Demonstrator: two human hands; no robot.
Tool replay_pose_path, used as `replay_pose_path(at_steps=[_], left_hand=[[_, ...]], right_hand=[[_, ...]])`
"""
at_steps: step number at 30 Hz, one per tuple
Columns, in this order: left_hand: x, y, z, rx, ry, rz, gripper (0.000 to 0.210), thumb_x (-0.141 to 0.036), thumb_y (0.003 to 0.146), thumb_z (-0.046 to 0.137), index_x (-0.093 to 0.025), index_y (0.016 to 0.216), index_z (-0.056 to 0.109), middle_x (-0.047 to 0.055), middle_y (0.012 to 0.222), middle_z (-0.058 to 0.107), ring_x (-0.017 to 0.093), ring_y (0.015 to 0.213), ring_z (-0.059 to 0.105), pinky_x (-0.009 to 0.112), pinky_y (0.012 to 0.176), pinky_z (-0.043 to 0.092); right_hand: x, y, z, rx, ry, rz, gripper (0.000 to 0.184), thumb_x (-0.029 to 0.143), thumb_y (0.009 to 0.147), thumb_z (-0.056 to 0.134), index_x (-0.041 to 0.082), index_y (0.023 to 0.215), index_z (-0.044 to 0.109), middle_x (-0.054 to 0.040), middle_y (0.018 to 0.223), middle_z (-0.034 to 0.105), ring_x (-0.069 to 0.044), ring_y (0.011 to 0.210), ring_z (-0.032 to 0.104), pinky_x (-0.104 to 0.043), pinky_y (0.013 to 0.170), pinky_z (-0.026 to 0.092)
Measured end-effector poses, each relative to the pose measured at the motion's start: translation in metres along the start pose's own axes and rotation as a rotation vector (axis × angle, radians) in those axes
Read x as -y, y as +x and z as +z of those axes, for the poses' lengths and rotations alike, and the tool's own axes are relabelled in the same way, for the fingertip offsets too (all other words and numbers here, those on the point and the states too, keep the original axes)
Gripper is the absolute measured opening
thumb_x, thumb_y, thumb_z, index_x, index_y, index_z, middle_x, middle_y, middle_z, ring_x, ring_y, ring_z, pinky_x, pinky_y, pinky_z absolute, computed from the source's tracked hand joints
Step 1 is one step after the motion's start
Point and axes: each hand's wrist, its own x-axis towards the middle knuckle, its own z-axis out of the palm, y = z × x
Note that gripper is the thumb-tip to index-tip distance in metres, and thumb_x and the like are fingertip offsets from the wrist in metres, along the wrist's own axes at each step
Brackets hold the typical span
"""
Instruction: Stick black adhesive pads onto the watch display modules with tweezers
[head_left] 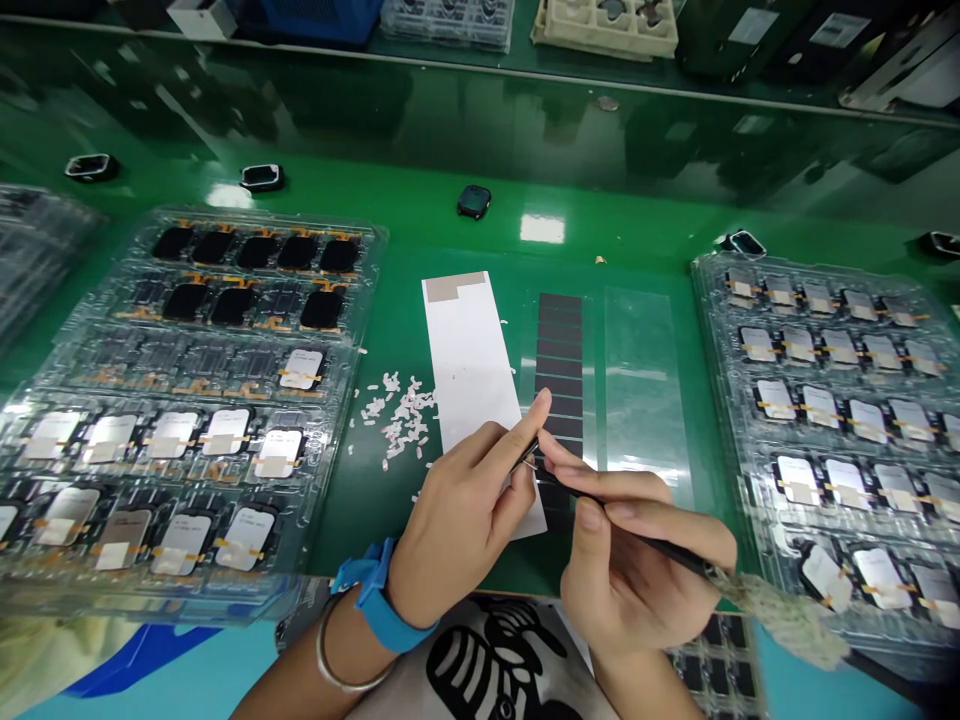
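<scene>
My left hand [461, 520] is curled over a white rectangular paper strip [472, 345]; can't tell if gripping. Beside: flat black rectangles [560, 350]. Slim black rod-shaped tool [679, 555] grasped in my right hand [637, 560], near left fingertips. Probably fine tip work; next needs steadiness.

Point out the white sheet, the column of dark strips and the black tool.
White sheet [474, 365], head view, bare face.
Dark strips [559, 367], head view, a middle strip.
Black tool [675, 553], head view, its shaft.

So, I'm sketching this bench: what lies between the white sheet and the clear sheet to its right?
In the head view, a strip of dark rectangles, its near end partly behind the right hand.
</scene>
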Motion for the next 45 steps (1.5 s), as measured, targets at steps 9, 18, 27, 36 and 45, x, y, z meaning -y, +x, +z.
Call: replay_pose_path(at_steps=[9, 18, 27, 36, 45], left_hand=[[0.002, 0.002, 0.001, 0.004, 0.037, -0.008, 0.054, -0.015, 0.101, 0.034, -0.023, 0.155, 0.03, 0.0, 0.081, 0.054, 0.015, 0.07, 0.053, 0.024, 0.057, 0.042], [-0.012, -0.028, -0.035, -0.107, 0.123, -0.025, 0.031, -0.022, 0.103, 0.036, -0.022, 0.133, 0.043, 0.006, 0.1, 0.07, 0.016, 0.077, 0.066, 0.026, 0.068, 0.051], [0.085, -0.015, -0.209, 0.113, 0.683, -0.378, 0.027, -0.04, 0.098, 0.042, -0.022, 0.108, 0.058, -0.002, 0.064, 0.061, 0.018, 0.053, 0.058, 0.025, 0.055, 0.038], [0.12, 0.023, -0.213, -0.089, 0.924, -0.516, 0.036, -0.044, 0.092, 0.051, -0.017, 0.112, 0.065, 0.009, 0.089, 0.072, 0.027, 0.085, 0.067, 0.03, 0.067, 0.046], [0.13, 0.052, -0.207, -0.237, 1.021, -0.676, 0.03, -0.039, 0.083, 0.06, -0.018, 0.099, 0.075, 0.011, 0.099, 0.076, 0.034, 0.096, 0.07, 0.041, 0.08, 0.054]], right_hand=[[-0.001, 0.001, 0.001, -0.019, -0.054, 0.01, 0.044, -0.015, 0.076, 0.054, 0.017, 0.106, 0.054, -0.0048, 0.099, 0.07, -0.02, 0.093, 0.073, -0.047, 0.086, 0.067], [0.002, 0.005, 0.003, -0.297, -0.216, 0.011, 0.036, -0.005, 0.077, 0.066, 0.015, 0.103, 0.052, -0.0039, 0.09, 0.068, -0.021, 0.075, 0.071, -0.049, 0.068, 0.067], [0.005, -0.005, 0.004, -0.297, -0.236, 0.131, 0.036, 0.005, 0.074, 0.073, 0.02, 0.098, 0.05, -0.001, 0.088, 0.067, -0.02, 0.071, 0.07, -0.046, 0.068, 0.063], [0.006, -0.003, 0.01, -0.278, -0.156, 0.161, 0.029, 0.009, 0.078, 0.074, 0.018, 0.094, 0.052, -0.0018, 0.087, 0.067, -0.018, 0.075, 0.07, -0.042, 0.075, 0.063], [0.009, 0.016, -0.011, -0.009, 0.049, 0.282, 0.011, 0.01, 0.089, 0.059, 0.015, 0.099, 0.061, -0.0072, 0.095, 0.07, -0.026, 0.095, 0.072, -0.053, 0.091, 0.058]])
